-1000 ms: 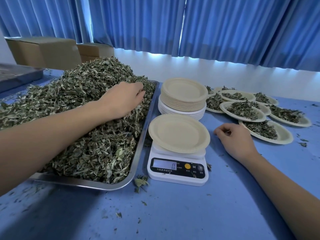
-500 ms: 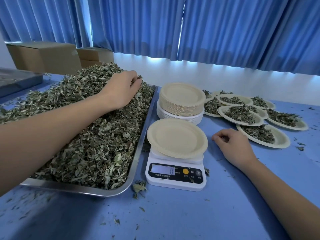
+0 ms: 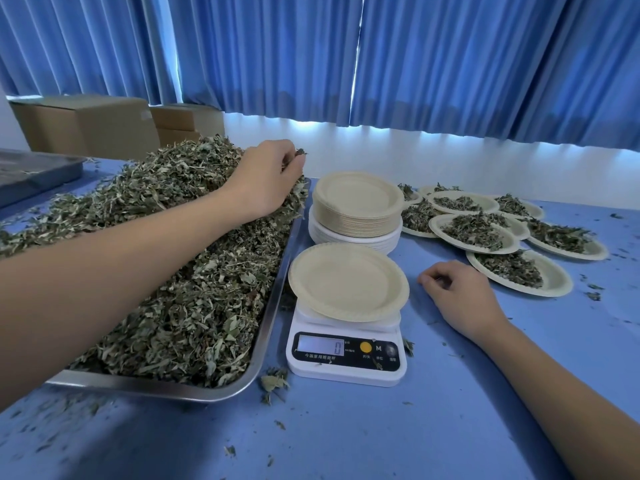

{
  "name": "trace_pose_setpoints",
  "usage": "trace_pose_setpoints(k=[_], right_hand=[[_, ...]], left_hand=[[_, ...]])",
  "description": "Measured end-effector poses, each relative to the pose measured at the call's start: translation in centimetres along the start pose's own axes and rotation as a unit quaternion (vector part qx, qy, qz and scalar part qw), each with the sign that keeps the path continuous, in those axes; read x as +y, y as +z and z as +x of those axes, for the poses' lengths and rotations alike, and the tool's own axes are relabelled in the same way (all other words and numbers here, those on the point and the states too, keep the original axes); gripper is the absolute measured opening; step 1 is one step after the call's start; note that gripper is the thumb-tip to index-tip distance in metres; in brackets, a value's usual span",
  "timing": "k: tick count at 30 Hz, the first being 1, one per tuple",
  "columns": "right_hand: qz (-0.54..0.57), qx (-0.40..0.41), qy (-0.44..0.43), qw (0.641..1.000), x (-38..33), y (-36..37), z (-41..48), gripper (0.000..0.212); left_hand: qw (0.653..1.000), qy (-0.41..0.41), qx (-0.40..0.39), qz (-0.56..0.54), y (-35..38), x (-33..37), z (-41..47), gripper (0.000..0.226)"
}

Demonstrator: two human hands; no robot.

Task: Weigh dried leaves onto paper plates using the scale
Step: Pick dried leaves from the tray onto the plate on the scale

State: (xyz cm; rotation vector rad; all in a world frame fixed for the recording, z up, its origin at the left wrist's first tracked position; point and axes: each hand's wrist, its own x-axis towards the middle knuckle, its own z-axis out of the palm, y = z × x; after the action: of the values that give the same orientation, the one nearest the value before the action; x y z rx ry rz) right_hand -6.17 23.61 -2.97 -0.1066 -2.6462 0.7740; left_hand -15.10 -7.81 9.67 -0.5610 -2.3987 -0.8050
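Steel tray (image 3: 145,389) on the left of the blue counter (image 3: 381,427), heaped high with dried leaves (image 3: 190,306). Left hand (image 3: 266,178) at the far end of the heap, near the tray's right rim, fingers curled round a small bunch of leaves, a few bits poking out past the fingertips. Forearm stretched across above the heap.

Just right of the tray, white scale (image 3: 346,355), display at 0, yellow button beside it. On the scale, one bare tan plate (image 3: 346,282), overhanging the platform all round. Right hand (image 3: 457,296) knuckles-up on the counter just right of that plate, apart from it, fingers loosely tucked under, grasping nothing visible.

Behind the scale, stack (image 3: 356,199) of plates, tan ones on top of white ones, close beside the tray's far right corner. Right of the stack, filled plates (image 3: 554,280) overlapping in a cluster, each with a mound of leaves, the nearest one just beyond the right hand.

Leaf crumbs (image 3: 275,381) scattered over the counter, with a clump at the tray's near right corner, next to the scale. Far left, second tray (image 3: 34,171), dark, contents unclear. Behind it, cardboard boxes (image 3: 86,123) against the wall. Blue curtains (image 3: 415,64) across the back, daylight along the hem.
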Motion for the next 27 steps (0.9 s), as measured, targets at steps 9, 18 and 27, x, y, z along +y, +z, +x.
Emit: trace_pose_setpoints(k=[9, 18, 27], right_hand=[[0.000, -0.001, -0.001, 1.000, -0.1, -0.1, -0.1, 0.015], [0.007, 0.001, -0.004, 1.000, -0.2, -0.4, -0.3, 0.015], [0.013, -0.009, -0.002, 1.000, -0.4, -0.5, -0.4, 0.013]], left_hand=[[0.989, -0.041, -0.044, -0.138, 3.6, 5.1, -0.7, 0.039], [0.982, -0.005, -0.130, -0.138, 7.0, 6.7, -3.3, 0.041], [0.973, 0.059, -0.213, -0.065, 6.3, 5.7, -4.4, 0.033]])
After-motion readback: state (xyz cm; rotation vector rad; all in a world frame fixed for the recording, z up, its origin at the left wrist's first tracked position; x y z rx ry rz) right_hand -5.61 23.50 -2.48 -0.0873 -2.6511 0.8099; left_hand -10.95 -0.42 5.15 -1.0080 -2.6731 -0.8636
